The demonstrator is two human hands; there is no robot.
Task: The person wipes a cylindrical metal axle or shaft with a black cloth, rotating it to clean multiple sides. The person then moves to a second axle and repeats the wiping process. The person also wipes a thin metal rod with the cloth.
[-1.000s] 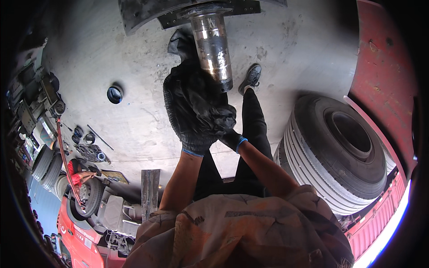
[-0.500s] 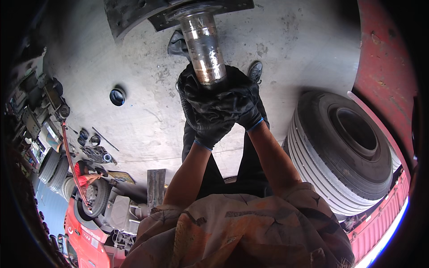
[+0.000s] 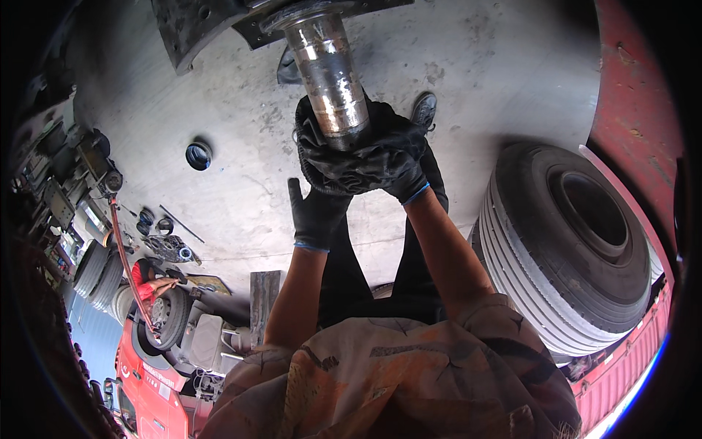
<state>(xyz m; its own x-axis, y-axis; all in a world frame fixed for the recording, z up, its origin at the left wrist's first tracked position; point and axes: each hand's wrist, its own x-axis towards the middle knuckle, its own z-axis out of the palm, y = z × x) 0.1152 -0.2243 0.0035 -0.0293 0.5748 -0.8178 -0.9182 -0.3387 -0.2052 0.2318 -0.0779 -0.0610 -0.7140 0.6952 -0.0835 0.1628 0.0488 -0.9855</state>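
Observation:
A shiny metal axle spindle [image 3: 327,77] points toward me from the top of the view. Bunched under and around its near end is a black cloth [image 3: 333,168]. My right hand [image 3: 404,172], in a black glove, grips this cloth at its right side. My left hand [image 3: 319,216], gloved in the same black, is just below the cloth's left edge. Its thumb sticks out apart from the rest of the hand, and nothing shows in its grasp. The left fingertips are partly hidden near the cloth.
A big tyre [image 3: 570,241] stands close on my right beside a red panel [image 3: 636,95]. A dark ring [image 3: 198,155] lies on the floor to the left. Farther left, a person in red [image 3: 151,284] is by a wheel on a red truck [image 3: 150,388]. Curved dark plates [image 3: 194,25] surround the spindle's base.
My left hand has drawn back from the cloth, down and to the left, and its thumb has spread. The right hand stays on the cloth at the spindle's end. The view has shifted slightly.

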